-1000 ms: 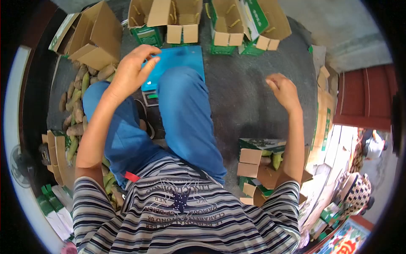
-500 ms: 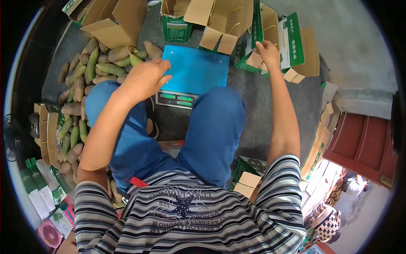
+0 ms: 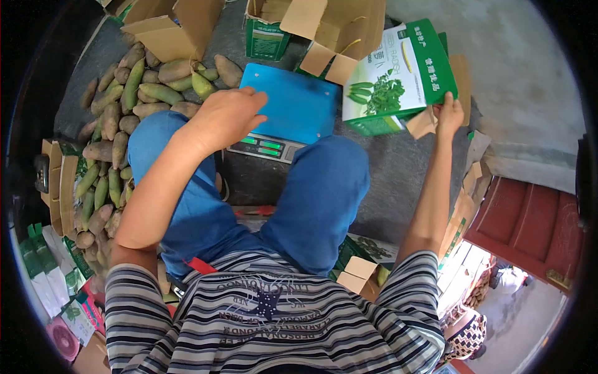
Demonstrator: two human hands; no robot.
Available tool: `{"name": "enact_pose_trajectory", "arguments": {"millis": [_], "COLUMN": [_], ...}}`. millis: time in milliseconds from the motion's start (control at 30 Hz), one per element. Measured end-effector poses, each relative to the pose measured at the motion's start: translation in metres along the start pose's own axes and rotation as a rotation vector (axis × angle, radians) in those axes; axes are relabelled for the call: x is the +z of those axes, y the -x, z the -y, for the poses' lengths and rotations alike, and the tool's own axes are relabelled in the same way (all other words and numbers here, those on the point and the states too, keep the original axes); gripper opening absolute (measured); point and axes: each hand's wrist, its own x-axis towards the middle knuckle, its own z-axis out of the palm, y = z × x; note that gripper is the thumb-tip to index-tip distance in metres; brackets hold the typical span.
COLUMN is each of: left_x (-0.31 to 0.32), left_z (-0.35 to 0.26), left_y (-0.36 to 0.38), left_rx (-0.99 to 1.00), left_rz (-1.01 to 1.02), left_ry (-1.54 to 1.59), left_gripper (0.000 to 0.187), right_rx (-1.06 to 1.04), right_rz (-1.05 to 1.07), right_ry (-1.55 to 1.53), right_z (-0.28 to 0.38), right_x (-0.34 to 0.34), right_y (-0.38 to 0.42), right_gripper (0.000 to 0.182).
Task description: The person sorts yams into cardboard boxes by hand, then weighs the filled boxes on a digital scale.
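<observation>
My right hand (image 3: pixel 450 117) grips the lower right corner of a green and white printed carton (image 3: pixel 389 87), which is tilted so its picture of green radishes faces up. Over the left edge of a blue-topped digital scale (image 3: pixel 293 103) hovers my left hand (image 3: pixel 232 117), thumb apart from the fingers and nothing in it. The scale's display (image 3: pixel 269 148) glows green, and no produce lies on the visible part of its plate. Beside my left hand spreads a pile of long green and brownish radishes (image 3: pixel 161 93).
Open brown cartons (image 3: pixel 177 31) stand at the back left, and more (image 3: pixel 336 31) at the back centre. A smaller open box (image 3: pixel 361 268) sits by my right thigh. Flattened packaging (image 3: pixel 53 274) lies at the far left. Another person (image 3: pixel 467 330) is at the lower right.
My right hand has moved right and toward me, turning the carton so its printed white face now shows. My left hand has shifted slightly right over the scale.
</observation>
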Motion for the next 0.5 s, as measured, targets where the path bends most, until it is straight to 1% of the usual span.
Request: {"name": "enact_pose_trajectory", "arguments": {"millis": [33, 100, 200, 267, 367, 467, 500], "left_x": [0.001, 0.003, 0.006, 0.005, 0.007, 0.008, 0.01], "left_z": [0.0, 0.001, 0.006, 0.003, 0.01, 0.016, 0.019], "left_y": [0.0, 0.0, -0.001, 0.0, 0.002, 0.003, 0.004], "left_rx": [0.013, 0.035, 0.048, 0.052, 0.065, 0.068, 0.072], "left_rz": [-0.017, -0.046, -0.031, -0.031, -0.07, -0.091, -0.108], "left_ry": [-0.004, -0.012, -0.038, -0.052, -0.052, -0.033, -0.024], "left_gripper": [0.024, 0.024, 0.024, 0.024, 0.024, 0.024, 0.023], "right_rx": [-0.016, 0.017, 0.116, 0.15, 0.252, 0.327, 0.362], "right_rz": [0.002, 0.007, 0.025, 0.031, 0.108, 0.321, 0.384], "right_ry": [-0.06, -0.293, -0.364, -0.413, -0.542, -0.548, -0.543], "right_z": [0.012, 0.049, 0.066, 0.08, 0.094, 0.127, 0.135], "right_x": [-0.019, -0.038, -0.063, -0.058, -0.04, -0.02, -0.012], "right_y": [0.005, 0.032, 0.05, 0.072, 0.088, 0.1, 0.104], "right_gripper": [0.029, 0.025, 0.023, 0.022, 0.023, 0.024, 0.028]}}
